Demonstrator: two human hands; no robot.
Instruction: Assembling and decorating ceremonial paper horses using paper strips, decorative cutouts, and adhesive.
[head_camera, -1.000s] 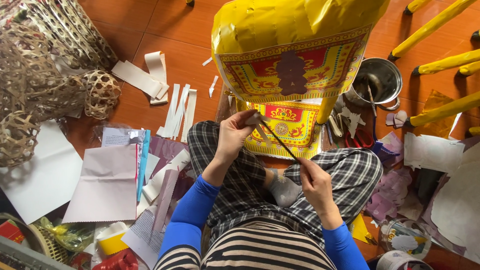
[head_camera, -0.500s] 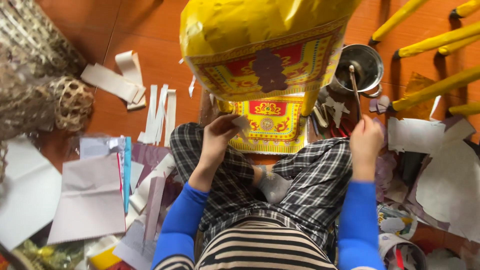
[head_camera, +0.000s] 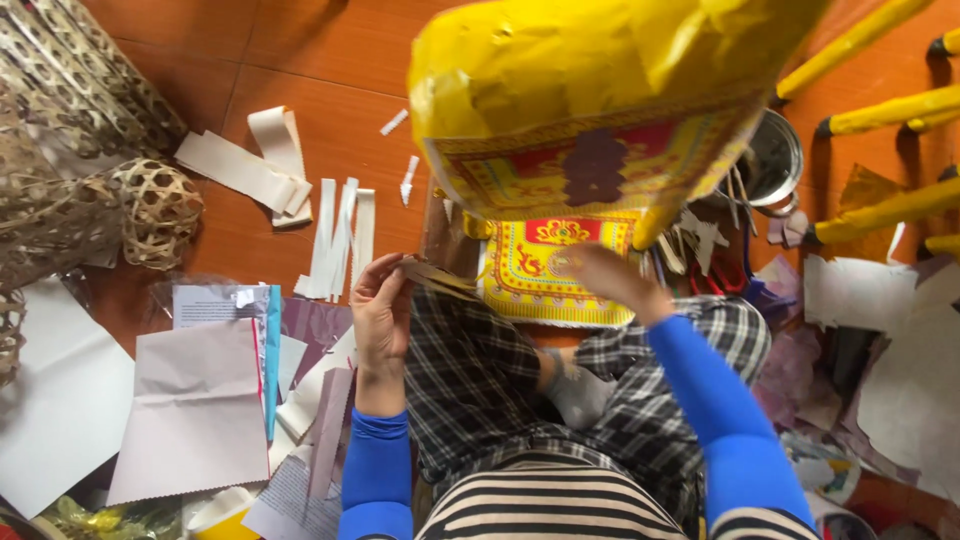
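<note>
I look straight down at my lap on an orange floor (head_camera: 330, 60). The largest thing, at twelve o'clock, is a yellow paper figure (head_camera: 600, 70) with a red and yellow patterned panel (head_camera: 560, 255) beneath it, standing just beyond my knees. My checked trousers (head_camera: 470, 380) fill six o'clock.

At nine o'clock lie pale paper sheets (head_camera: 190, 410), and above them, at ten o'clock, woven bamboo frames (head_camera: 70, 190). Cut white strips (head_camera: 340, 235) lie on the floor at eleven o'clock. Yellow-wrapped sticks (head_camera: 880, 110) lean at two o'clock, beside a metal pot (head_camera: 775, 160). Paper scraps (head_camera: 890, 380) crowd four o'clock.

My left hand (head_camera: 380, 315) sits left of centre, fingers pinched on a thin strip (head_camera: 435, 275) that points towards the panel. My right hand (head_camera: 605, 275) is well apart from it, reaching onto the panel's lower part; it is blurred, so I cannot tell whether it holds anything or just presses flat.

What could go wrong, as I judge it: the strip is slight and held only at one end, so it may bend or slip from the pinch. The figure looks light and top-heavy; a firm push from the right hand could tip it towards the pot. The paper skin may tear or crease under pressure. Loose sheets near my knee could slide.
</note>
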